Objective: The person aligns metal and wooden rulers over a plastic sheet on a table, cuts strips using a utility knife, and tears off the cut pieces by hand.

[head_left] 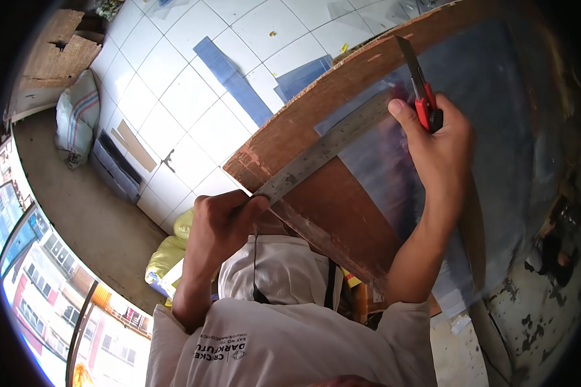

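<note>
A long steel ruler point(326, 147) lies slantwise across a brown wooden board point(339, 193) and the edge of a translucent bluish plastic sheet point(490, 84). My left hand point(226, 218) is closed on the ruler's near left end, at the board's edge. In my right hand point(440, 145) is a red box cutter point(422, 103) with its long blade extended, pointing away from me above the sheet. The right thumb reaches to the ruler's far end. The grip of the cutter is partly hidden in the palm.
Beyond the board is a white tiled floor point(174, 84) with a long blue plastic strip point(229, 74) and other blue offcuts. A white woven sack point(77, 119) stands at the left, with yellow bags point(168, 258) by the board's near left side. Peeling wall point(529, 322) borders the right.
</note>
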`<state>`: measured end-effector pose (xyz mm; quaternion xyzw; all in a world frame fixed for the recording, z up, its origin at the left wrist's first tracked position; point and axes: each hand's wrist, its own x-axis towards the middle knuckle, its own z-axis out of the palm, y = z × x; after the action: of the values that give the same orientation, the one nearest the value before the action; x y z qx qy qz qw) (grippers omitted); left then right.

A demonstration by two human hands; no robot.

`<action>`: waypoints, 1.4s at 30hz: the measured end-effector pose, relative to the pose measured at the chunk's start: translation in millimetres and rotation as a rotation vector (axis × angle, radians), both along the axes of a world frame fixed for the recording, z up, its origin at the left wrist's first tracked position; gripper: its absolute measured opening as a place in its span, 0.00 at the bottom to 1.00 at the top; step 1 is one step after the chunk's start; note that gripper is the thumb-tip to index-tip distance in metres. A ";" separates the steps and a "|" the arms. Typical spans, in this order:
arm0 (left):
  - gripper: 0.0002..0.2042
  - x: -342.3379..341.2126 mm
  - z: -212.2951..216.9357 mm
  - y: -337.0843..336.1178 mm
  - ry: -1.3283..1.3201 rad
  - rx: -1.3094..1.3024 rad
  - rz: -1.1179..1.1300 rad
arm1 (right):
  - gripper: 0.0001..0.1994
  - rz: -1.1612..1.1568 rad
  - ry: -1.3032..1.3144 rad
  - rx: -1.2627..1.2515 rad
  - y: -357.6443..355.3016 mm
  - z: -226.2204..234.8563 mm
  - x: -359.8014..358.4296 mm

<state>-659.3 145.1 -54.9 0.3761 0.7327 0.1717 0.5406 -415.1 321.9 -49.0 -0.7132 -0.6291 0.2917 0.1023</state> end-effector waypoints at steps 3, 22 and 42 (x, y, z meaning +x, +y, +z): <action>0.16 -2.7 -1.3 3.0 0.002 -0.011 0.004 | 0.20 0.038 0.009 0.024 5.6 -2.1 -0.7; 0.13 -3.5 -12.4 5.0 -0.005 0.074 0.098 | 0.16 0.004 0.105 0.101 1.6 -10.2 -5.8; 0.16 -11.8 -10.1 8.8 -0.033 -0.042 0.022 | 0.17 0.024 0.073 0.111 1.9 -10.5 -5.8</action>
<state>-671.1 153.9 -65.1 0.3536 0.7310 0.1683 0.5587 -420.9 323.8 -59.4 -0.6878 -0.6486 0.2835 0.1613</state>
